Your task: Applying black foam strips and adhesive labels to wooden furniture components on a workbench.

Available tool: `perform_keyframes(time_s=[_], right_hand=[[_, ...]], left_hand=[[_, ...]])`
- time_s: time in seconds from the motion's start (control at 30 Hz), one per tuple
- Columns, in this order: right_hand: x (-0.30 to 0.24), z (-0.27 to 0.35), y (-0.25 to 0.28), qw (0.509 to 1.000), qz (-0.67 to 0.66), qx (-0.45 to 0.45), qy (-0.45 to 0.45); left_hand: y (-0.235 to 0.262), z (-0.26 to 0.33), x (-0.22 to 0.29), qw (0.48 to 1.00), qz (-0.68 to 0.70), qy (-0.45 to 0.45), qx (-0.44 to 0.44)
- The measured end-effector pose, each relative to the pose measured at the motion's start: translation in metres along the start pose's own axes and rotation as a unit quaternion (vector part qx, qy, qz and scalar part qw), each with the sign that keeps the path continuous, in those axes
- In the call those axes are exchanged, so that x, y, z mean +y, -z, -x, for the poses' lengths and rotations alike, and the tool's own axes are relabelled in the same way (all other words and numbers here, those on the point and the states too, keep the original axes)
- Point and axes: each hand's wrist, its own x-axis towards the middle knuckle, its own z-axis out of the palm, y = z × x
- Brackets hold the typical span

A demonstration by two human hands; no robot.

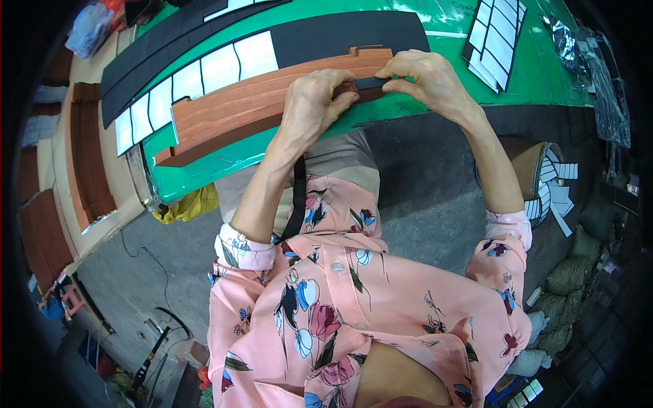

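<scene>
A long reddish-brown wood-grain piece (pixel 231 102) with a notched edge lies along the near side of the green table. My left hand (pixel 314 102) grips its near edge right of the middle, thumb and fingers pinched together. Close to its right end my right hand (pixel 425 80) pinches a short black strip (pixel 371 83) against the same edge. The fingertips partly hide where strip and wood-grain piece meet. Behind the piece lie a black sheet (pixel 333 41) and a row of white-faced strips (pixel 221 68).
The green table (pixel 537 75) bears another stack of white-faced strips (pixel 495 41) at right. Below its edge stands a round bin (pixel 520 166) with white-and-black scraps. More wood-grain pieces (pixel 92 149) lie on a bench at left. A yellow cloth (pixel 190 205) hangs under the table's left corner.
</scene>
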Motion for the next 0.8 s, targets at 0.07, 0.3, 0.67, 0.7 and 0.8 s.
perform_keyframes(time_s=[0.07,0.3,0.67,0.7,0.8], right_hand=[[0.0007,0.0002,-0.0008,1.0,0.005,0.003,0.001],[0.002,-0.0013,-0.0039,1.0,0.016,0.006,0.0],[0.0019,-0.0013,-0.0054,1.0,0.016,0.007,0.002],[0.0023,-0.0013,-0.006,1.0,0.016,0.008,0.002],[0.0024,-0.0013,-0.0069,1.0,0.02,0.008,0.004]], left_hand=[[0.0002,-0.0003,0.0001,1.0,0.003,0.002,-0.004],[0.0005,-0.0001,-0.0006,1.0,0.004,0.013,-0.009],[0.0005,0.0001,0.0002,1.0,0.016,0.021,-0.011],[0.0007,-0.0001,0.0003,1.0,0.014,0.02,-0.01],[0.0005,0.0002,-0.0007,1.0,0.016,0.018,-0.007]])
